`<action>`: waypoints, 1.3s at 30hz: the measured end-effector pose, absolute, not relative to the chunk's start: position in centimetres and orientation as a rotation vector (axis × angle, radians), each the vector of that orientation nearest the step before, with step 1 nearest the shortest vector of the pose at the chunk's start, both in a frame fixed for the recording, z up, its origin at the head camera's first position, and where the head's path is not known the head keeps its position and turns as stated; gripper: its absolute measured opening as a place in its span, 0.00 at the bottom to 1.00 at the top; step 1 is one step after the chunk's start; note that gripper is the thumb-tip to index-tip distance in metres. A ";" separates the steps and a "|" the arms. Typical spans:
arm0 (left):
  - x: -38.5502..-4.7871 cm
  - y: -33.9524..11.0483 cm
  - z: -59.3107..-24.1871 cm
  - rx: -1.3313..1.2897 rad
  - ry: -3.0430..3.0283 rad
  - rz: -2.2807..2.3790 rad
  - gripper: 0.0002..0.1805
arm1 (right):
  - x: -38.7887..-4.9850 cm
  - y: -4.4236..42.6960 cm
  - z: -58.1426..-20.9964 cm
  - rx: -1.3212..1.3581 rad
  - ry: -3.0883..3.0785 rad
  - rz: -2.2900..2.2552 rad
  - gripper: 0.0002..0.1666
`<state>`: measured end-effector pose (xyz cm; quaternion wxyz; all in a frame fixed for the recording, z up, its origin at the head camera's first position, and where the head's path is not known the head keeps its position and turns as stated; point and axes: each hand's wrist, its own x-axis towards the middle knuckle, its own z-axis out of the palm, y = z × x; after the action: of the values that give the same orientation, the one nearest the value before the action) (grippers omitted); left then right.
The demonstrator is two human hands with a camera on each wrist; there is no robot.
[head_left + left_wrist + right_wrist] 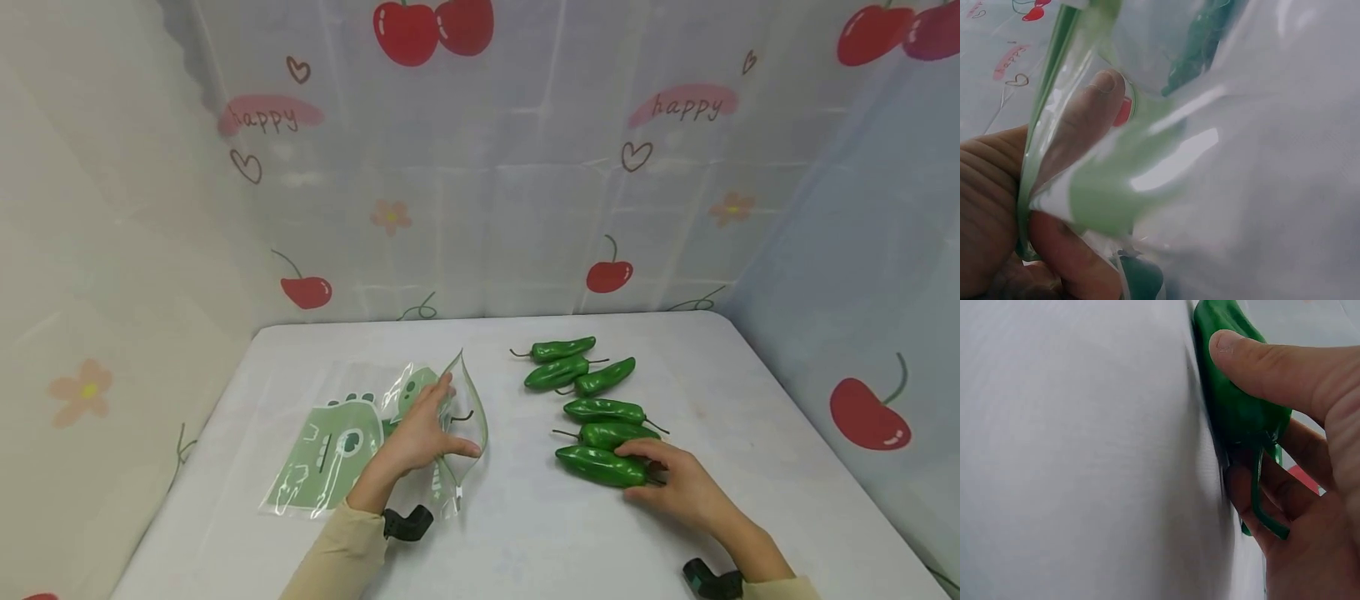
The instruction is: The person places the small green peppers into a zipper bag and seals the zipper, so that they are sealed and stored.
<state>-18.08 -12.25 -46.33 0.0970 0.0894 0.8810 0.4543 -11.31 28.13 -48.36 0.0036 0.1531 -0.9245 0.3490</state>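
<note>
A clear zip bag (345,450) with a green cartoon print lies on the left, its mouth gaping toward the right. At that mouth, my left hand (420,433) has thumb and fingers spread apart against the film; the left wrist view shows one digit through the clear plastic. A dark stem (462,417) shows in the opening, and glossy green (1194,53) is seen through the film. My right hand (675,483) grips the nearest green chili pepper (600,467) by its stem end. The thumb (1254,362) presses its side, with fingers around the other side.
Several more green peppers lie on the white table: a pepper (607,435) beside the held one, another (603,410) behind it, and a farther group (558,372). A cherry-printed curtain (487,208) stands behind the table (525,533) and along both sides.
</note>
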 end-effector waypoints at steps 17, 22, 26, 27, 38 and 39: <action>-18.1 -12.2 -46.2 0.253 2.629 1.332 0.74 | -10.6 28.4 -48.6 0.342 -2.923 1.135 0.34; -18.1 -12.2 -46.3 0.255 2.632 1.331 0.74 | -10.8 28.3 -48.6 0.352 -2.882 1.127 0.32; -18.1 -12.2 -46.2 0.264 2.634 1.336 0.74 | -10.9 28.2 -48.4 0.367 -2.840 1.177 0.30; -18.1 -12.2 -46.2 0.266 2.634 1.338 0.74 | -11.0 28.2 -48.4 0.373 -2.827 1.197 0.30; -18.0 -12.2 -46.1 0.271 2.630 1.346 0.74 | -11.6 28.0 -47.5 0.399 -2.788 1.258 0.29; -18.0 -12.2 -46.1 0.270 2.630 1.346 0.74 | -11.7 28.0 -47.4 0.395 -2.790 1.249 0.29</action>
<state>-18.00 -12.18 -46.10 0.0875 0.0907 0.8831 0.4520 -11.68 28.01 -47.45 0.0295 0.1280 -0.9048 0.4051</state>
